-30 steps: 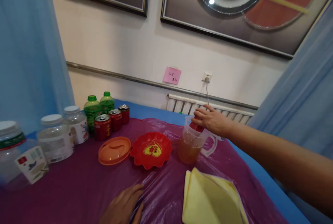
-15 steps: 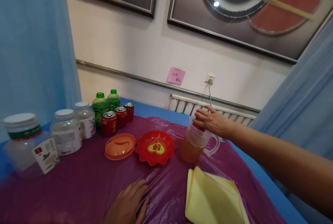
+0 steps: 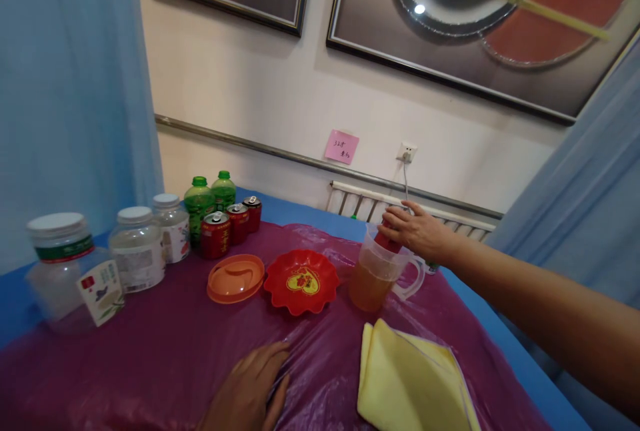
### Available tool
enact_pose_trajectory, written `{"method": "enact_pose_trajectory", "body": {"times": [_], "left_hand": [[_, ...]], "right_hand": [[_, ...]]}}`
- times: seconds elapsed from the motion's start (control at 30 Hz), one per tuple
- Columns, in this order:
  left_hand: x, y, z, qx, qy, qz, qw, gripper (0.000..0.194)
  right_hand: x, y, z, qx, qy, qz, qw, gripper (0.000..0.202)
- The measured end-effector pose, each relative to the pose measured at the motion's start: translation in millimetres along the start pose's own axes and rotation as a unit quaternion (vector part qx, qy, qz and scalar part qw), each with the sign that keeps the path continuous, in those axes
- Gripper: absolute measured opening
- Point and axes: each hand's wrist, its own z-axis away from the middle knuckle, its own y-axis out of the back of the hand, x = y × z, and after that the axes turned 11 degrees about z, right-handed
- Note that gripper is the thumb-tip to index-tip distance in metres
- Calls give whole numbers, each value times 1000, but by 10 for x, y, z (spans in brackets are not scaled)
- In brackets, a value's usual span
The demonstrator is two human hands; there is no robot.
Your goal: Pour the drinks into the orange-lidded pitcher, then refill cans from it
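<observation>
My right hand (image 3: 417, 229) is wrapped round a red drink can (image 3: 387, 239), which tilts down into the mouth of a clear plastic pitcher (image 3: 369, 263). Amber liquid (image 3: 369, 284) fills the pitcher to around its middle. Lower in view, my left hand (image 3: 250, 387) lies on the purple plastic sheet (image 3: 165, 357), fingers stretched out and holding nothing. A folded yellow cloth (image 3: 413, 381) lies in front of the pitcher. To the pitcher's left sit a red scalloped dish (image 3: 325, 287) and an orange lid (image 3: 235, 279).
Three clear jars with white lids, the nearest a large jar (image 3: 60, 271), line the left side. Behind them stand two green bottles (image 3: 199, 201) and three red cans (image 3: 216, 236). Blue curtains (image 3: 75, 97) hang at both sides, and a radiator (image 3: 367, 203) is along the wall.
The red can has risen slightly and shows more below my right hand. The whole view has shifted a little, while my left hand stays flat on the sheet.
</observation>
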Motion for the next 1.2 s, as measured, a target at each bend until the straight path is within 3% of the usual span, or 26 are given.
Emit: {"method": "enact_pose_trajectory", "body": {"times": [0.7, 0.9, 1.2], "left_hand": [[-9, 15, -25, 21, -40, -39, 998, 27], [29, 39, -41, 24, -39, -53, 998, 27], [40, 48, -60, 28, -50, -56, 997, 26]], "right_hand": [[73, -65, 210, 39, -101, 57, 992, 39], [85, -92, 258, 70, -116, 98, 986, 38], [-8, -142, 302, 64, -112, 90, 988, 35]]}}
